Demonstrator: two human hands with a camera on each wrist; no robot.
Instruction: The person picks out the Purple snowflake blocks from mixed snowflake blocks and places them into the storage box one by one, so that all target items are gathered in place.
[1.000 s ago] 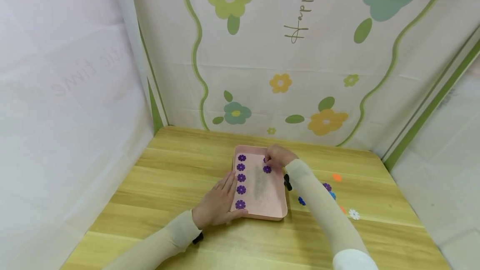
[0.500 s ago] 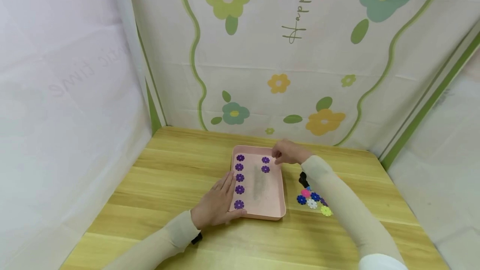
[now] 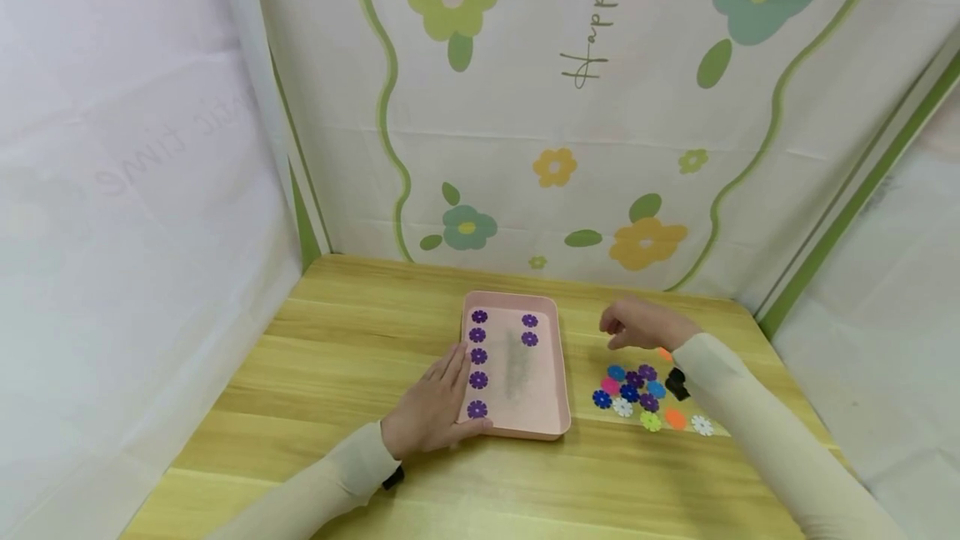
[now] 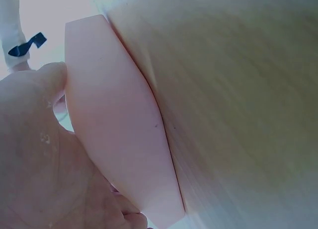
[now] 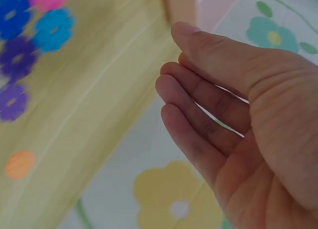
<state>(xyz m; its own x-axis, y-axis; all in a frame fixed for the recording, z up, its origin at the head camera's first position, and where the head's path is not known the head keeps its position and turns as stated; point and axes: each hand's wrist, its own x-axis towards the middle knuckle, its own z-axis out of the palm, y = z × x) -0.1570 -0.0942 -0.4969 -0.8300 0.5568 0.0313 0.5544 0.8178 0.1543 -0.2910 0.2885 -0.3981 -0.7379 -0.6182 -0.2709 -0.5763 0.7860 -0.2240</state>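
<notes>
A shallow pink tray (image 3: 543,398) lies on the table, holding a left column of several purple flower-shaped discs (image 3: 478,379) and two more purple discs (image 3: 529,339) at its far right. My left hand (image 3: 426,408) rests along the tray's left and near rim with straight fingers; the left wrist view shows the palm (image 4: 39,154) by the tray's outer wall (image 4: 114,110). Held above the table, right of the tray, my right hand (image 3: 647,325) has loosely bent fingers. Nothing sits between thumb and fingers (image 5: 191,124) in the right wrist view.
Right of the tray lies a loose group of flower discs, among them dark blue (image 3: 602,399), pink (image 3: 611,387), white (image 3: 622,407), yellow-green (image 3: 650,421) and orange (image 3: 675,418). A printed cloth wall (image 3: 517,107) stands behind the table.
My right hand has left the tray's far right, where two purple discs now show fully, and moved right toward the loose discs. The left hand has stayed on the tray.
</notes>
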